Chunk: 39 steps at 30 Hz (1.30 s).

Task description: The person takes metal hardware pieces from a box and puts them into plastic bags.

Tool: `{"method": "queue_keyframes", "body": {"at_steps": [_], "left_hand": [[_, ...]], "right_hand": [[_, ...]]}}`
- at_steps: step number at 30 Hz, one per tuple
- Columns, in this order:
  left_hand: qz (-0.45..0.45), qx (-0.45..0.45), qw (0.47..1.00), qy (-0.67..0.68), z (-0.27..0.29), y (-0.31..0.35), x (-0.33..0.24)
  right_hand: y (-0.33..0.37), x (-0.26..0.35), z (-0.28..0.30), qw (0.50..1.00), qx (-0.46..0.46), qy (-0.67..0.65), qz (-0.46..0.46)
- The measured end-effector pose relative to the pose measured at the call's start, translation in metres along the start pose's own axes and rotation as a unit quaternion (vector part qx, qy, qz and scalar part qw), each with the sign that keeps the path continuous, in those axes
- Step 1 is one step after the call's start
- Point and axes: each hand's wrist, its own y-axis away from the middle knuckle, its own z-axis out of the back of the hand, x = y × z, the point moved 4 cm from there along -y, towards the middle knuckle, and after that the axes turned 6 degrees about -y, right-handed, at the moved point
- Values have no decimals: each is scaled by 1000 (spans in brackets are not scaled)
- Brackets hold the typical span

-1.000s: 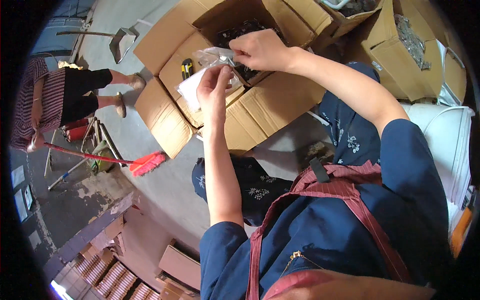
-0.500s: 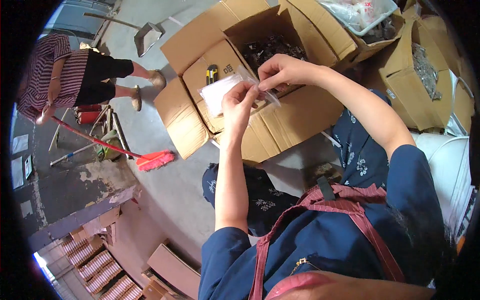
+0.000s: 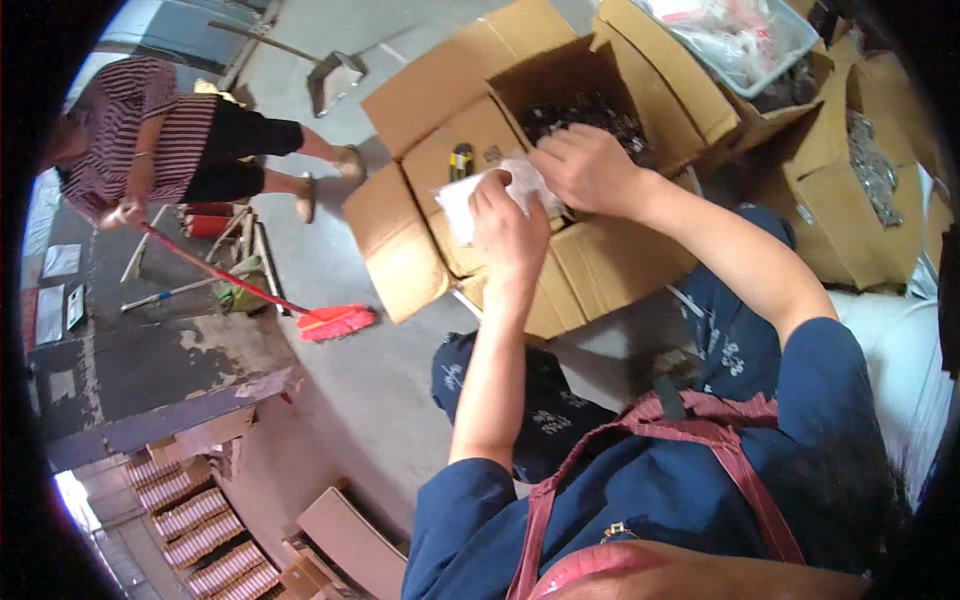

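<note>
Over the open cardboard box (image 3: 575,268), my left hand (image 3: 508,228) is closed on a clear plastic bag (image 3: 524,178), its fingers bent and thumb raised. My right hand (image 3: 588,172) grips the same bag from the right; its fingertips are partly hidden behind the hand. A white pile of plastic bags (image 3: 457,212) lies on the closed inner carton, beside and partly under my left hand. Just beyond it rests a yellow and black utility knife (image 3: 461,160). Many small dark, shiny parts (image 3: 590,118) fill the compartment past my right hand.
At the upper right, a pale plastic tray (image 3: 765,85) with bagged items sits on another carton. Farther right is a box of clear parts (image 3: 870,170). On the left, a person (image 3: 150,150) in a striped top holds a red broom (image 3: 338,322). A dustpan (image 3: 333,82) lies beyond.
The view has shifted, so the scene sits farther right. My hands have turned, with knuckles now upward, and the bag between them looks crumpled. The other person still holds the broom.
</note>
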Motion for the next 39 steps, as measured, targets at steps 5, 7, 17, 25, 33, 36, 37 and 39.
{"method": "queue_keyframes", "body": {"at_steps": [5, 7, 17, 25, 33, 36, 37, 39], "left_hand": [[9, 57, 998, -37, -7, 9, 3], [-23, -21, 999, 7, -3, 15, 6], [79, 24, 993, 85, 19, -2, 20], [-70, 5, 997, 14, -1, 12, -6], [101, 64, 987, 107, 17, -4, 80], [199, 53, 965, 162, 19, 10, 94], [233, 67, 952, 186, 17, 21, 95], [244, 90, 940, 221, 11, 28, 93]], "right_hand": [[5, 18, 2, 996, 60, -12, 58], [4, 22, 1, 994, 102, -31, 26], [0, -21, 13, 964, 81, -108, -230], [4, -8, 9, 980, 61, -172, -83], [39, -61, 10, 879, 393, -152, -221], [92, -80, -7, 749, 612, -13, -255], [107, -77, -7, 691, 676, -13, -255], [116, -77, -9, 678, 682, -20, -274]]}}
